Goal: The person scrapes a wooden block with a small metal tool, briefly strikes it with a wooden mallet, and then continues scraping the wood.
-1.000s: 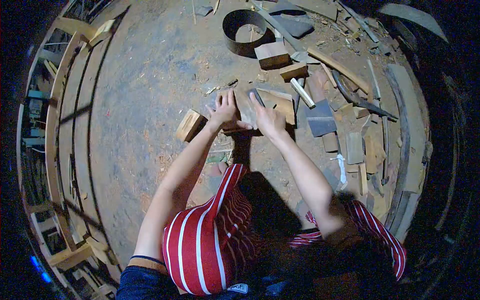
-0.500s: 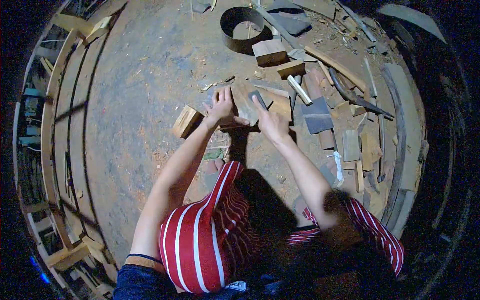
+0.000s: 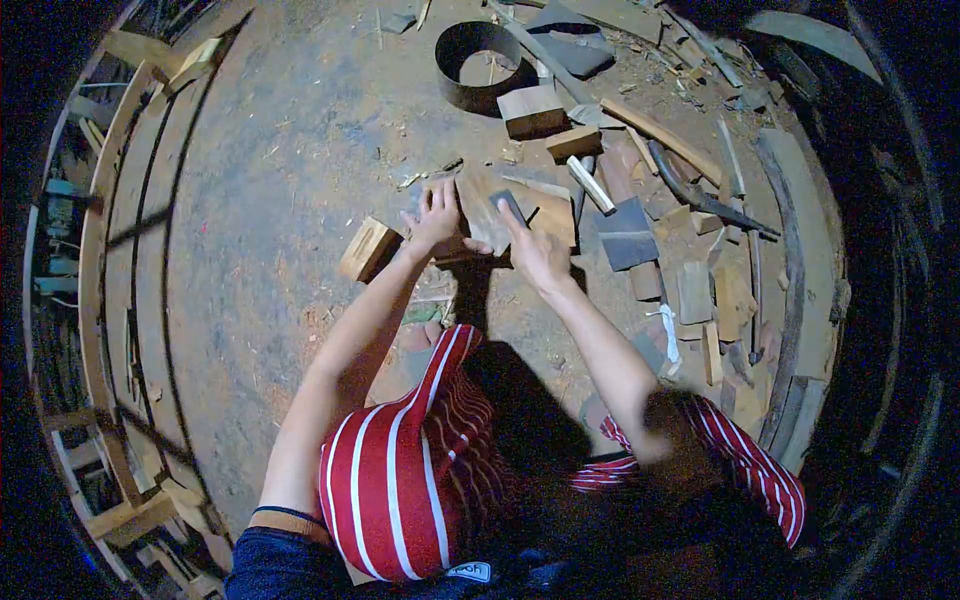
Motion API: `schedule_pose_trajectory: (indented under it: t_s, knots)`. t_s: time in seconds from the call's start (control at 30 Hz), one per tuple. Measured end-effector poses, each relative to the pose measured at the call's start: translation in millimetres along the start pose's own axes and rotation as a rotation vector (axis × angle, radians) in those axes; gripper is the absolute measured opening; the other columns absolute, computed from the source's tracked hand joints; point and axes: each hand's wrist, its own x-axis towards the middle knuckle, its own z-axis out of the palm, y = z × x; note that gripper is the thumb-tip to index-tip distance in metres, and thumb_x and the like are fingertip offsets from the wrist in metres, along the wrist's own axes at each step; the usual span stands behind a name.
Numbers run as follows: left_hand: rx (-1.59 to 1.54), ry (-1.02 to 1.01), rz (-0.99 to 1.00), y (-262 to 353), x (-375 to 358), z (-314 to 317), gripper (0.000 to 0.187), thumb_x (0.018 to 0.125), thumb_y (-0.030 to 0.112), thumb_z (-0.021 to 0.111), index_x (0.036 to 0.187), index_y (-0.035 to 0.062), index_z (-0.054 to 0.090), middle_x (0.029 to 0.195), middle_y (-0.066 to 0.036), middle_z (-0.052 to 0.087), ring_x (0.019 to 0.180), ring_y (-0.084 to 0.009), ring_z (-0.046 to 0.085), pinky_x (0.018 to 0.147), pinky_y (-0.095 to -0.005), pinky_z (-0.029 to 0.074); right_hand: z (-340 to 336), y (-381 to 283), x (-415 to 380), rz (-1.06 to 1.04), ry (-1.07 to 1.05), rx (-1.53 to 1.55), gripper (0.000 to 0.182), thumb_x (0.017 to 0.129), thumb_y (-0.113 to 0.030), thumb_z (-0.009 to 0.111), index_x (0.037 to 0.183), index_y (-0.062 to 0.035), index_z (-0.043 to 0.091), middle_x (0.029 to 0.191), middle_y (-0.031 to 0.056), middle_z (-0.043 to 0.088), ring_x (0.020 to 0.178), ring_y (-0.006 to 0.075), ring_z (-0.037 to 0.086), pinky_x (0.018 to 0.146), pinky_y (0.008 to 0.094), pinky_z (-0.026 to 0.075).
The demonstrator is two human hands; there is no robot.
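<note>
While left hand point(image 3: 436, 228), fingers spread, steadies wooden board point(image 3: 480, 196) just above frame's center, right hand point(image 3: 541, 262) presses dark pad point(image 3: 509, 210) onto it, forefinger extended, other fingers' grip unclear; dark hoop point(image 3: 459, 92) sits upper center.

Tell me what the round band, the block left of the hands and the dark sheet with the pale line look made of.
Round band: probably metal; thin, dull, dark wall.
Block: bare wood; pale, streaky grain.
Dark sheet: perhaps sandpaper; matt grey, flat, but its grit can't be made out.
</note>
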Motion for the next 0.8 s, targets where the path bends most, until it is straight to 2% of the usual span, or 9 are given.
schedule_pose_trajectory:
  t_s: [0.17, 0.27, 0.43, 0.57, 0.7, 0.77, 0.8]
  knots:
    - [-0.021, 0.021, 0.018, 5, -6, -8, 0.143, 0.038, 0.067, 0.079, 0.144, 0.005, 0.006, 0.149, -0.015, 0.015, 0.137, -0.0391, 0.012, 0.097, -0.0729, 0.018, -5, 6, -22, 0.024, -0.045, -0.054, 0.057, 0.086, -0.017, 0.047, 0.139, -0.0323, 0.033, 0.066, 0.0224, 0.061, 0.061, 0.0396, 0.063, 0.054, 0.0489, 0.05]
    - [0.003, 0.007, -0.008, 3, -4, -2, 0.144, 0.038, 0.068, 0.078, 0.143, 0.0046, 0.004, 0.148, -0.017, 0.016, 0.137, -0.039, 0.012, 0.098, -0.072, 0.018, -11, 12, -41, 0.057, -0.161, 0.022, 0.056, 0.087, -0.017, 0.046, 0.139, -0.0316, 0.032, 0.064, 0.0217, 0.061, 0.058, 0.0386, 0.062, 0.052, 0.0491, 0.049]
    - [-0.017, 0.04, 0.04, 1, -4, -2, 0.142, 0.038, 0.069, 0.078, 0.143, 0.0032, 0.008, 0.148, -0.018, 0.017, 0.137, -0.0387, 0.013, 0.097, -0.0731, 0.017, -10, 3, -13, 0.005, -0.027, -0.036, 0.055, 0.086, -0.015, 0.048, 0.137, -0.0317, 0.037, 0.061, 0.0207, 0.059, 0.053, 0.0363, 0.06, 0.048, 0.0486, 0.046]
    - [-0.059, 0.106, 0.04, -13, 12, 21, 0.141, 0.037, 0.069, 0.078, 0.142, 0.0033, 0.009, 0.146, -0.017, 0.02, 0.136, -0.0388, 0.016, 0.097, -0.073, 0.018, -4, -1, 10, -0.06, 0.062, -0.062, 0.057, 0.084, -0.016, 0.05, 0.137, -0.0326, 0.037, 0.059, 0.0197, 0.059, 0.056, 0.0362, 0.062, 0.05, 0.0461, 0.049]
    - [-0.05, 0.137, 0.055, -13, 11, 23, 0.141, 0.038, 0.07, 0.077, 0.143, 0.0042, 0.01, 0.146, -0.016, 0.022, 0.136, -0.0381, 0.017, 0.097, -0.0732, 0.017, -8, 4, -19, 0.018, -0.075, -0.057, 0.058, 0.084, -0.016, 0.05, 0.137, -0.0329, 0.037, 0.062, 0.0205, 0.06, 0.059, 0.0364, 0.063, 0.051, 0.0457, 0.05]
    - [-0.048, 0.133, 0.044, -29, 16, 48, 0.141, 0.038, 0.07, 0.077, 0.143, 0.0044, 0.01, 0.146, -0.015, 0.022, 0.136, -0.0378, 0.017, 0.097, -0.0733, 0.018, 1, 12, -31, -0.047, 0.025, -0.056, 0.06, 0.081, -0.014, 0.051, 0.137, -0.0308, 0.036, 0.061, 0.0143, 0.063, 0.053, 0.0312, 0.063, 0.045, 0.0448, 0.048]
    - [0.033, 0.212, 0.056, -35, 32, 68, 0.141, 0.038, 0.07, 0.077, 0.143, 0.0045, 0.01, 0.146, -0.015, 0.022, 0.136, -0.0377, 0.017, 0.097, -0.0733, 0.018, 1, 11, -25, -0.033, 0.021, -0.036, 0.058, 0.083, -0.018, 0.05, 0.137, -0.0324, 0.036, 0.066, 0.0207, 0.061, 0.061, 0.0347, 0.064, 0.051, 0.0457, 0.049]
